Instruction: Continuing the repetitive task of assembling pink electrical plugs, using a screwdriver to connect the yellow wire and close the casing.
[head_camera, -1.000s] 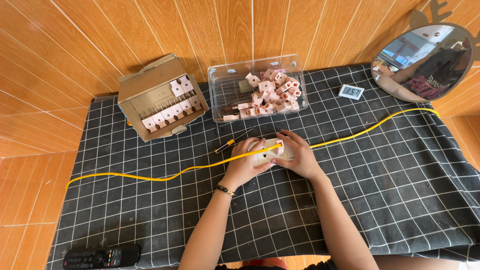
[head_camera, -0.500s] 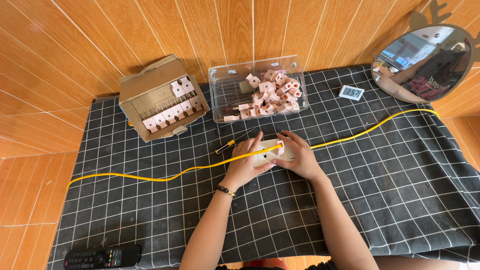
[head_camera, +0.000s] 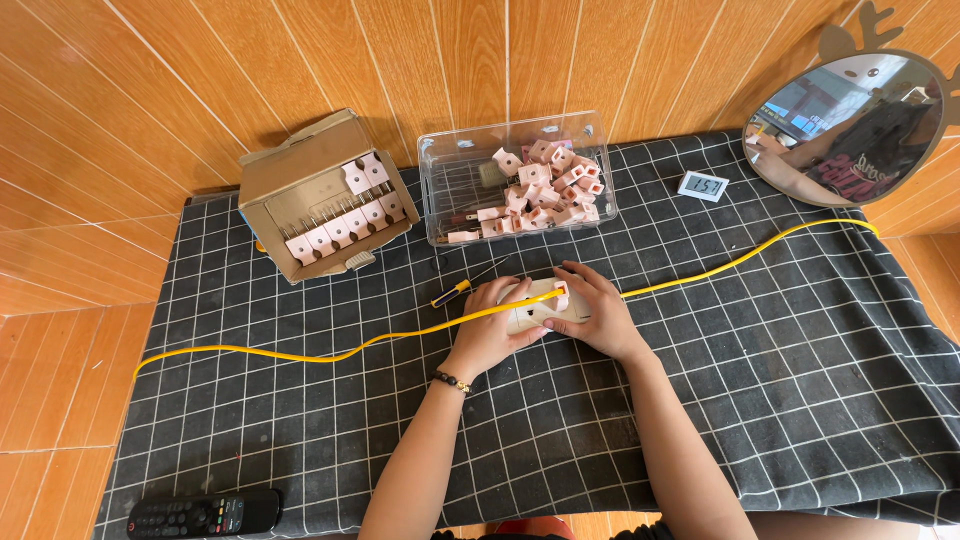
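I look down on a bench draped in a black grid-patterned cloth (head_camera: 760, 400), set against orange wood-panelled walls (head_camera: 200, 80). My left hand (head_camera: 492, 330) and right hand (head_camera: 592, 315) both grip a white socket plate (head_camera: 528, 316) mid-bench, where a yellow cable (head_camera: 330, 353) crosses the cloth. A round mirror (head_camera: 850, 130) leans at the far right corner.
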